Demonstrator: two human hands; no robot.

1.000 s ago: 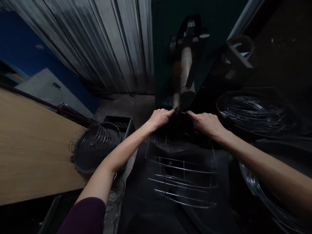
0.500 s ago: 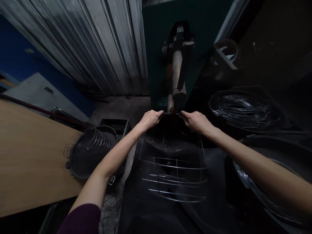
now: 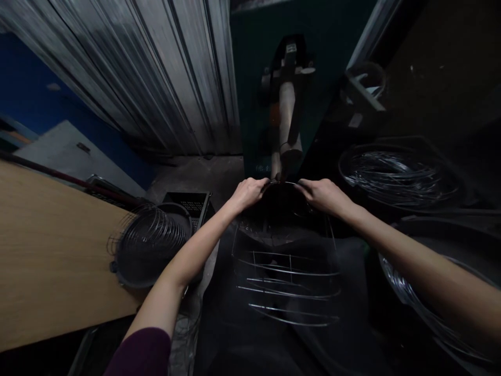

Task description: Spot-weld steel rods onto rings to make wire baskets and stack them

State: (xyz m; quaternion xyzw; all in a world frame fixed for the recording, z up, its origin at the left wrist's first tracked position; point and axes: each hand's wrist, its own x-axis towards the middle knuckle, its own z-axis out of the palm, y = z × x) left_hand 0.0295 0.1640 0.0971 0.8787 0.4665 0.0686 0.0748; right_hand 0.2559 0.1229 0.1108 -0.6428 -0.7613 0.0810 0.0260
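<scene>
A wire rack (image 3: 294, 271) with several curved bars hangs toward me, its far rim at the tips of a green machine's electrodes (image 3: 290, 149). My left hand (image 3: 248, 193) pinches that rim on the left, and my right hand (image 3: 323, 194) pinches it on the right. Both hands are closed, with the rim's curved wire running between them just below the electrode. Whether the tips press on the wire is too dark to tell. The rack's lower bars lie over dark cloth on my lap.
At left a dark basin (image 3: 152, 256) holds wire rings beside a wooden board (image 3: 58, 250) and a black crate (image 3: 188, 203). On the right are a basin of loose wires (image 3: 395, 172) and a larger basin (image 3: 430, 235) with wire. Corrugated metal (image 3: 176, 78) stands behind.
The view has shifted slightly, so everything appears a little further right. Both hands keep their grip on the rack's rim, which stays at the electrode tips.
</scene>
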